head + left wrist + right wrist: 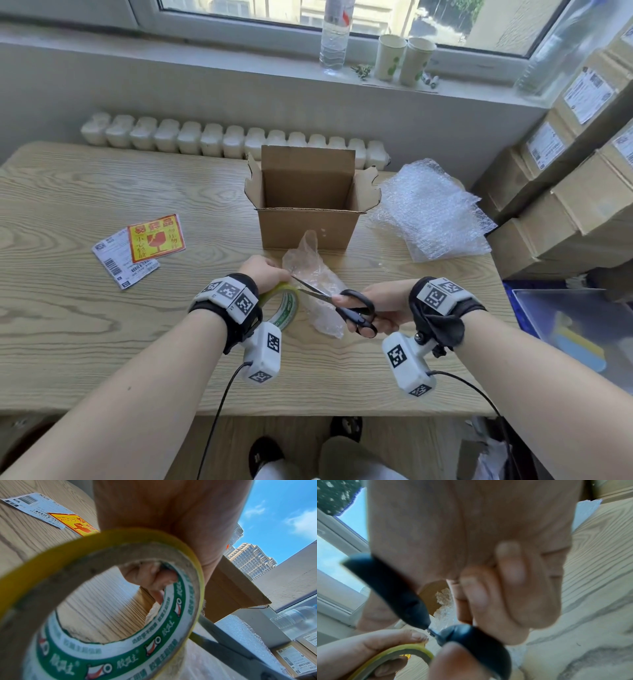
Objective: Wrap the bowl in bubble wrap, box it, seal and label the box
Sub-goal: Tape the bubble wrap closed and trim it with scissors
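My left hand (270, 272) grips a yellow-edged tape roll (286, 303) upright near the table's front; its fingers (154, 578) curl through the core (51, 574). My right hand (380, 306) holds black-handled scissors (356, 310), fingers through the loops (393, 588). The blades are parted and point left at the tape roll. Just behind the blades lies a crumpled clear wrap bundle (315, 274); no bowl shows through it. An open cardboard box (308, 209) stands behind the bundle. A red-and-yellow fragile sticker (156, 238) and a shipping label (118, 265) lie to the left.
A stack of bubble wrap sheets (435, 212) lies right of the box. Labelled cartons (582, 164) are piled at the right, with a blue bin (579, 325) below them. A water bottle (334, 37) and two paper cups (404, 60) stand on the windowsill.
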`<control>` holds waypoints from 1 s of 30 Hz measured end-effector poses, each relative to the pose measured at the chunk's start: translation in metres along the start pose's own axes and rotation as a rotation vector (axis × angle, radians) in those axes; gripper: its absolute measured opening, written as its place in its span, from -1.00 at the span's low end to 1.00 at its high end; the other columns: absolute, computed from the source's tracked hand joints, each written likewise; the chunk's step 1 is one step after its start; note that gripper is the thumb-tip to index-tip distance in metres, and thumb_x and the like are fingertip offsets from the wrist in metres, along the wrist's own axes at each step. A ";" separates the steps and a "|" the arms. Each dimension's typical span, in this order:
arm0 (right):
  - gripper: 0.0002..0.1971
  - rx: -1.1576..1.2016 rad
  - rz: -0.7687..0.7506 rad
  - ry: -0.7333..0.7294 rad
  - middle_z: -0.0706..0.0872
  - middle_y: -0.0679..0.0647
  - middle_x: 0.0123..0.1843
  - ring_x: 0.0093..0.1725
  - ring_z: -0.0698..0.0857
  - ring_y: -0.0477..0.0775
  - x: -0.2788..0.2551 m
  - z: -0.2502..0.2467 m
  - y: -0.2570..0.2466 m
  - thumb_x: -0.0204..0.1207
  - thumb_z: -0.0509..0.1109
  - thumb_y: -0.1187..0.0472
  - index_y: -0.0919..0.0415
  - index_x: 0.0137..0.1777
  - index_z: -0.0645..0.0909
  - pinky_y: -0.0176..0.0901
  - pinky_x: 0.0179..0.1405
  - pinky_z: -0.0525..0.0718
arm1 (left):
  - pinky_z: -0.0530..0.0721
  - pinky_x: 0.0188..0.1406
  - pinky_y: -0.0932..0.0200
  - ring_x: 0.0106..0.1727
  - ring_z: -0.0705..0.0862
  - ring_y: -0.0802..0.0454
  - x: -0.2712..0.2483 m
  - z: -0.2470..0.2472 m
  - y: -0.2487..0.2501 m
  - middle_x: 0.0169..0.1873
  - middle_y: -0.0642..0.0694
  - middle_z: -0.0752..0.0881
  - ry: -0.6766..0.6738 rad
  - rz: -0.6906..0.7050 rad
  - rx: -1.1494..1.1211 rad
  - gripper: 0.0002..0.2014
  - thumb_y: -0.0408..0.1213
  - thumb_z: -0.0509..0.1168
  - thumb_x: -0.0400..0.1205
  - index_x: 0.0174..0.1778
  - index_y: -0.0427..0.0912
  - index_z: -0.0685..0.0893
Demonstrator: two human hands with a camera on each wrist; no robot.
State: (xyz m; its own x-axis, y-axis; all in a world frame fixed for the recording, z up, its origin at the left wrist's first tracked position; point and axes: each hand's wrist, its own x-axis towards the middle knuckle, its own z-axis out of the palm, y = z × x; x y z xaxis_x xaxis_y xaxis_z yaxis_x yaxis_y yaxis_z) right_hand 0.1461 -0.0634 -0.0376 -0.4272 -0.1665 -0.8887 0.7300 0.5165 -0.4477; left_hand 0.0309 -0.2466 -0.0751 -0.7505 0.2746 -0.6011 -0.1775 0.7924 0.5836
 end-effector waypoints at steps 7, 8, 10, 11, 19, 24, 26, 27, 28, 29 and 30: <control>-0.44 0.014 -0.051 0.015 0.51 0.02 -0.46 -0.63 0.30 -0.12 0.012 0.000 -0.001 0.55 0.12 -0.37 0.14 -0.26 0.54 -0.38 -0.68 0.25 | 0.49 -0.17 0.20 -0.11 0.61 -0.06 0.004 -0.001 -0.001 -0.09 -0.16 0.66 -0.016 -0.003 0.023 -0.63 -0.15 0.43 0.51 0.18 -0.26 0.67; -0.46 0.019 -0.062 0.024 0.50 0.02 -0.48 -0.61 0.27 -0.10 0.012 0.000 0.000 0.55 0.14 -0.36 0.14 -0.27 0.53 -0.36 -0.66 0.24 | 0.49 -0.21 0.20 -0.14 0.60 -0.06 0.004 -0.002 -0.001 -0.11 -0.16 0.66 -0.023 -0.003 0.024 -0.70 -0.16 0.43 0.51 0.09 -0.22 0.68; -0.48 0.039 -0.076 0.052 0.48 0.02 -0.51 -0.57 0.25 -0.06 0.012 -0.002 0.000 0.55 0.20 -0.33 0.15 -0.30 0.53 -0.33 -0.61 0.23 | 0.49 -0.30 0.18 -0.22 0.60 -0.05 0.005 -0.003 -0.001 -0.20 -0.16 0.67 -0.036 -0.006 0.029 -0.81 -0.16 0.43 0.50 -0.12 -0.20 0.67; -0.49 0.045 -0.079 0.063 0.48 0.02 -0.53 -0.57 0.25 -0.05 0.012 -0.004 0.001 0.54 0.23 -0.31 0.15 -0.31 0.54 -0.33 -0.61 0.24 | 0.50 -0.33 0.18 -0.26 0.59 -0.04 0.005 -0.003 -0.001 -0.25 -0.15 0.67 -0.041 -0.009 0.037 -0.82 -0.16 0.44 0.50 -0.18 -0.20 0.67; -0.53 0.031 -0.120 0.067 0.43 -0.02 -0.62 -0.65 0.22 -0.09 0.004 -0.015 -0.006 0.54 0.31 -0.23 0.17 -0.36 0.56 -0.35 -0.65 0.20 | 0.40 -0.51 0.22 -0.43 0.51 0.07 0.008 -0.007 0.001 -0.43 -0.05 0.58 -0.061 -0.020 0.107 -0.82 -0.18 0.42 0.51 -0.33 -0.15 0.59; -0.48 0.107 -0.166 0.048 0.44 -0.04 -0.63 -0.72 0.21 -0.16 0.000 -0.027 -0.004 0.47 0.22 -0.31 0.20 -0.27 0.56 -0.38 -0.73 0.14 | 0.44 -0.49 0.25 -0.41 0.51 0.08 0.010 -0.012 -0.001 -0.38 -0.06 0.60 -0.018 -0.006 0.097 -0.90 -0.26 0.40 0.53 -0.21 -0.18 0.63; -0.47 0.162 -0.162 0.101 0.46 -0.05 -0.63 -0.73 0.19 -0.17 -0.002 -0.034 -0.002 0.43 0.21 -0.35 0.18 -0.27 0.54 -0.37 -0.73 0.11 | 0.42 -0.48 0.25 -0.38 0.51 0.08 0.011 -0.013 -0.004 -0.29 -0.09 0.61 0.001 -0.005 0.106 -0.91 -0.29 0.38 0.55 -0.09 -0.19 0.63; -0.47 0.169 -0.141 0.166 0.47 -0.04 -0.63 -0.73 0.20 -0.17 -0.002 -0.038 -0.001 0.41 0.24 -0.37 0.16 -0.28 0.54 -0.36 -0.72 0.11 | 0.43 -0.47 0.24 -0.36 0.52 0.07 0.012 -0.013 -0.006 -0.26 -0.11 0.61 0.018 -0.004 0.108 -0.91 -0.31 0.36 0.56 -0.05 -0.19 0.63; -0.47 0.159 -0.111 0.245 0.49 -0.03 -0.61 -0.72 0.21 -0.15 -0.002 -0.043 0.001 0.39 0.29 -0.38 0.15 -0.29 0.55 -0.36 -0.70 0.12 | 0.44 -0.44 0.22 -0.34 0.53 0.04 0.013 -0.014 -0.008 -0.27 -0.11 0.61 0.042 -0.001 0.105 -0.93 -0.33 0.34 0.56 -0.07 -0.19 0.63; -0.48 0.134 -0.075 0.322 0.51 0.00 -0.59 -0.71 0.22 -0.13 -0.001 -0.048 0.005 0.39 0.34 -0.37 0.15 -0.29 0.56 -0.36 -0.68 0.14 | 0.46 -0.38 0.21 -0.29 0.55 0.00 0.014 -0.015 -0.010 -0.28 -0.11 0.61 0.078 0.009 0.097 -0.97 -0.35 0.32 0.56 -0.11 -0.19 0.64; -0.50 0.101 -0.037 0.394 0.53 0.02 -0.58 -0.70 0.25 -0.11 0.000 -0.052 0.008 0.40 0.37 -0.34 0.15 -0.31 0.58 -0.35 -0.67 0.17 | 0.48 -0.28 0.21 -0.23 0.58 -0.04 0.015 -0.016 -0.012 -0.28 -0.11 0.62 0.127 0.018 0.092 -0.97 -0.35 0.31 0.55 -0.15 -0.18 0.65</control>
State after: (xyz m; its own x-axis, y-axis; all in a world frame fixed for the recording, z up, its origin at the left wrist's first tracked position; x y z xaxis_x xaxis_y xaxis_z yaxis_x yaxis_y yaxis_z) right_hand 0.1247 -0.0157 -0.0364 -0.6117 0.1617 -0.7744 0.7505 0.4282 -0.5035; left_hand 0.0111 -0.2610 -0.0827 -0.8285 0.2233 -0.5136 -0.1081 0.8361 0.5378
